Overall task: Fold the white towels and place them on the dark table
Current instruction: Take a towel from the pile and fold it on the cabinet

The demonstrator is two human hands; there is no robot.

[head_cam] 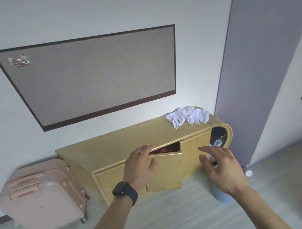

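- While both of my hands are out in front and hold nothing, the job has not begun: my left hand (139, 164), watch on the wrist, has loosely straight fingers at the top edge of a door (168, 170). I cannot tell whether it touches.
- My right hand (219, 165) is spread in the air, clear of everything, in front of a blue bin (220, 195) on the floor (166, 215).
- That door hangs ajar from the yellow cabinet (194, 147) and juts toward me. Moving right for the cloth, I could knock it with an arm or a leg, and the bin stands in the same path.
- The white towels (188, 117) lie in one crumpled heap at the far right end of the cabinet's surface (123, 141), close to its rounded end. If I pull one out carelessly, it may drag the others over the edge to the floor.
- No dark table is in view, so I judge a turn is needed later. Loose folds could fall open on the way.
- A pink suitcase (41, 195) stands just left of the cabinet. A framed grey board (90, 76) hangs on the pale wall (80, 13) above, and a grey panel (262, 46) stands at the right.
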